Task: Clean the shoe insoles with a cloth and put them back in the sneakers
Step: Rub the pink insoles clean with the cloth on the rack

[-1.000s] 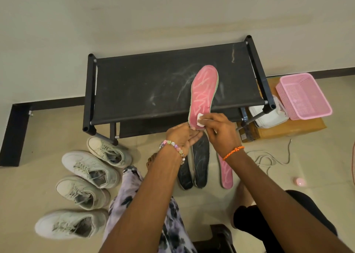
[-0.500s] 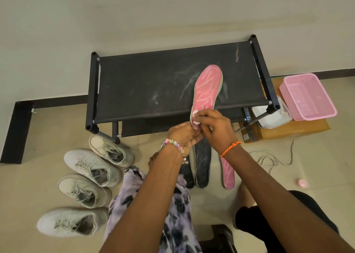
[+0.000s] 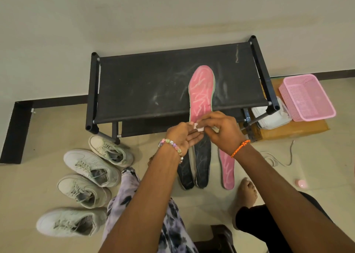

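Left hand (image 3: 181, 135) grips the heel of the raised pink insole (image 3: 201, 93) above the rack (image 3: 153, 87); right hand (image 3: 221, 129) pinches a small cloth (image 3: 198, 126) against it. On the floor: four sneakers (image 3: 90, 168), two black insoles (image 3: 194, 166), one pink insole (image 3: 227, 168).

Pink insole (image 3: 201, 91): showing a matt, foam-like face with pale streaks | rack shelf (image 3: 153, 87): showing black woven fabric, dusty, on matt dark tubes | near-left sneakers (image 3: 90, 168): looking like scuffed off-white leather | far-right basket (image 3: 315, 106): showing pink perforated plastic | floor (image 3: 38, 137): showing smooth beige tile.
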